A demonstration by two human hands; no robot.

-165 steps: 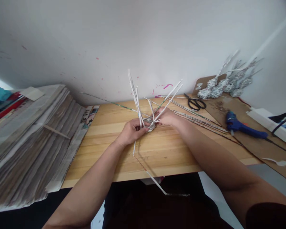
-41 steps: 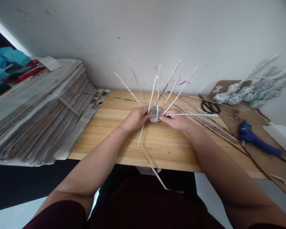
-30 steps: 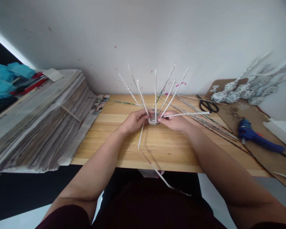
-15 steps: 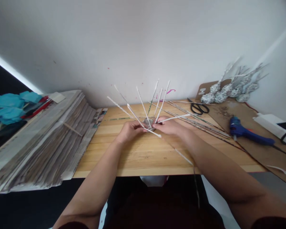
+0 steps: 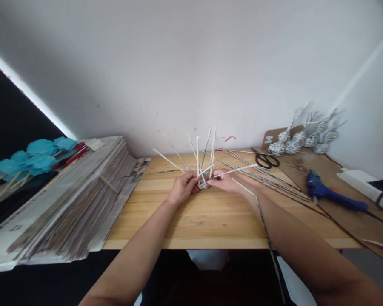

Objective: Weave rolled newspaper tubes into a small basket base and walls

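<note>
A small woven base of rolled paper strips [image 5: 203,183] sits between my hands over the wooden table, with several white paper sticks [image 5: 197,155] fanning up and outward from it. My left hand [image 5: 184,187] pinches its left side, thumb and fingers closed. On the right edge, my right hand [image 5: 224,182] grips the same weave with bent fingers. One long paper strip [image 5: 262,216] runs across my right forearm and hangs past the table's front edge. Parts of the weave are hidden behind my fingertips.
Loose paper sticks [image 5: 268,182], black scissors [image 5: 265,160] and a blue glue gun [image 5: 335,193] lie to the right. Behind them lean several woven paper pieces [image 5: 295,142]. A tall newspaper stack [image 5: 70,212] with blue paper flowers [image 5: 40,155] stands left. A white power strip [image 5: 367,187] is far right.
The woven base has tipped, and a stick that pointed toward me now stands upright. The long strip has shifted onto my right forearm. The whole view sits slightly lower.
</note>
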